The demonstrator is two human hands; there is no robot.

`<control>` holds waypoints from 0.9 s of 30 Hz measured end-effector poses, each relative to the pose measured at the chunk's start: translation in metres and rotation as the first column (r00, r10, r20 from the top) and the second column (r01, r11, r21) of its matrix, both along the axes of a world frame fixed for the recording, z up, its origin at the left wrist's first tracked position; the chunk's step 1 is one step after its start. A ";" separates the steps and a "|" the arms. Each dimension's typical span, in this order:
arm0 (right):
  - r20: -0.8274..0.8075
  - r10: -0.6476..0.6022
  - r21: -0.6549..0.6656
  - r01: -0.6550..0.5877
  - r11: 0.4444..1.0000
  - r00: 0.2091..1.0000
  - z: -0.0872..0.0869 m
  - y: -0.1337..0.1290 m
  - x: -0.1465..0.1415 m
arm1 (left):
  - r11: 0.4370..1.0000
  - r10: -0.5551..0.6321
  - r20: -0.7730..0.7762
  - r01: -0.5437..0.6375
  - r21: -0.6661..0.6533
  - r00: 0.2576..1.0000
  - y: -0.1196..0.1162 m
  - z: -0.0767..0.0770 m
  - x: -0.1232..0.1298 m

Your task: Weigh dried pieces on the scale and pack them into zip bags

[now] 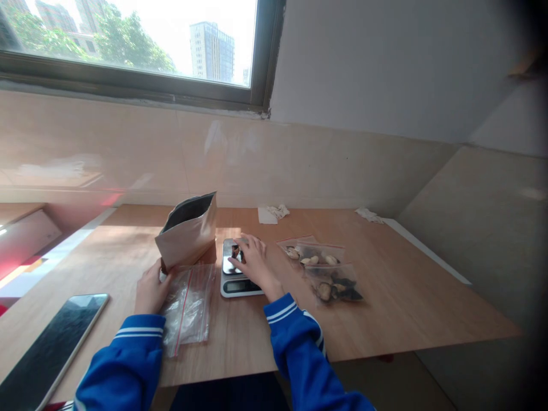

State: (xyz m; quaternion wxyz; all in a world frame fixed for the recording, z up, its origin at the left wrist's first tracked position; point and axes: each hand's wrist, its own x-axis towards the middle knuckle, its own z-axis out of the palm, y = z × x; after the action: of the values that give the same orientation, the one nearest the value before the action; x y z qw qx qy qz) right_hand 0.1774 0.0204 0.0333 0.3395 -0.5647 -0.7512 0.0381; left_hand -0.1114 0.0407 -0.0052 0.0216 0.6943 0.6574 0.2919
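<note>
Left hand [150, 290] is gripping the brown pouch [190, 242] near its lower left corner; pouch is gaping at ten o'clock from the scale [230, 280]. Right hand [252, 260] is arching fairly wide over dark pieces [235, 252] lying on the scale; cannot tell whether it is pinching any. Clear bags [194, 308] are lying at eight o'clock, filled bags [327, 273] at three.

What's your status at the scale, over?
Left hand at lower corner of open pouch. Right hand at dark pieces on scale. Clear zip bags between left hand and scale.
</note>
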 end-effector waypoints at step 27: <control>-0.386 -0.149 -0.036 0.146 0.989 0.911 -0.010 0.007 0.030 | 1.000 -0.015 -0.016 0.015 -0.003 1.000 0.002 -0.004 -0.002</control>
State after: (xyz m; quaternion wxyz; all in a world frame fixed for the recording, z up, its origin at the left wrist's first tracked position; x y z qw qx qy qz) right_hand 0.2077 0.0279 0.0229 0.4813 -0.6022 -0.6245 0.1256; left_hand -0.1139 0.0424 -0.0095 0.0195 0.7014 0.6529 0.2852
